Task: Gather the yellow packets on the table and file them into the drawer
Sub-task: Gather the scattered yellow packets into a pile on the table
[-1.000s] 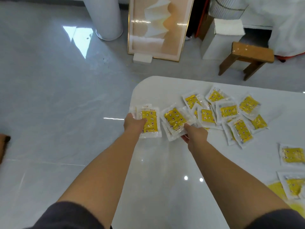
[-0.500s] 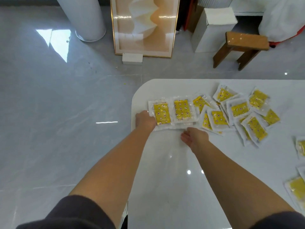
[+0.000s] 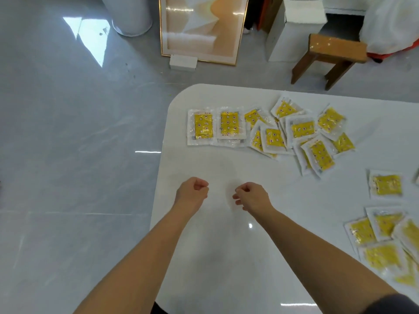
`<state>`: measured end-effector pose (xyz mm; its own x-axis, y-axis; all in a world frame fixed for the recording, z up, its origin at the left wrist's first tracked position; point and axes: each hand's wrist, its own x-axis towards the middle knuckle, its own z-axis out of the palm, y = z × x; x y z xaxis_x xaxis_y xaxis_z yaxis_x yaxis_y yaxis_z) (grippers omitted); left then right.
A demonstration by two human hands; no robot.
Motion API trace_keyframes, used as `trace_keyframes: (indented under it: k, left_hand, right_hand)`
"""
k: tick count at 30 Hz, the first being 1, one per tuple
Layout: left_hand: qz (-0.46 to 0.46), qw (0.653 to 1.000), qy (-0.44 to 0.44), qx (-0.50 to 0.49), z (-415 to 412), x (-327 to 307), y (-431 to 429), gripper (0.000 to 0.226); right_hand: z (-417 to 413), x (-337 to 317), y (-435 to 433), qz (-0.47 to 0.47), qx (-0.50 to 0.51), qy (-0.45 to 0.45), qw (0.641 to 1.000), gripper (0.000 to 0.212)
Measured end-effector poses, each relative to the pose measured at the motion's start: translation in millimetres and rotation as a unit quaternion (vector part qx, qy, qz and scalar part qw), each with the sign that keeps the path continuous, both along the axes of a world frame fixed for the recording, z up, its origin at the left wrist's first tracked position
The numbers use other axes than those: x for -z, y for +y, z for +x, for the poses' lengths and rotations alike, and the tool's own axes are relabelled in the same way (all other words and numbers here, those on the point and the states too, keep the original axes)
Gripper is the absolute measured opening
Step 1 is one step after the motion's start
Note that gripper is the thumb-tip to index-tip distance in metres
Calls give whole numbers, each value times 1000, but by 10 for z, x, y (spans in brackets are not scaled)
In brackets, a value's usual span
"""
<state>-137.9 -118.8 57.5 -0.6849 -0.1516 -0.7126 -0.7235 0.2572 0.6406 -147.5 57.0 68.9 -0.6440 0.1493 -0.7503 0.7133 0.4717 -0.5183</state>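
Observation:
Many yellow packets in clear wrappers lie on the white table (image 3: 222, 264). Two small stacks sit side by side near the table's far left corner, the left stack (image 3: 203, 126) and the right stack (image 3: 230, 123). A loose overlapping pile (image 3: 302, 130) spreads to their right. One packet (image 3: 386, 185) lies alone further right, and a blurred cluster (image 3: 383, 241) sits at the right edge. My left hand (image 3: 192, 193) hovers over bare table well short of the stacks, fingers curled into a fist, holding nothing. My right hand (image 3: 252, 196) is beside it, fingers loosely curled and empty. No drawer is in view.
The table's rounded left edge (image 3: 162, 155) drops to a glossy grey floor. Beyond the table stand a framed picture (image 3: 201, 28), a white box (image 3: 294, 30), a wooden stool (image 3: 333, 55) and a white column base (image 3: 131, 17).
Both hands have let go of the two stacks and drawn back toward me. The stacks now lie squared side by side near the corner.

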Motion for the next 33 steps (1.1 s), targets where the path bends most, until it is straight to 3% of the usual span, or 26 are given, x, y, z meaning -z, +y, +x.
trace_keyframes:
  k: [8,17,33]
  left_hand:
    - [-2,1000,-6,-27,746,-149,579,15]
    - [-20,998,3,53,1232,-309,1210,14]
    - [-27,999,-25,10,1745,-224,2967,8]
  right_hand:
    - [635,-158,644,29,-122,4,992,15]
    - [1197,-264,1399,100,-205,23,973,11]
    - [1356,-205,3081,153,-385,33,910,17]
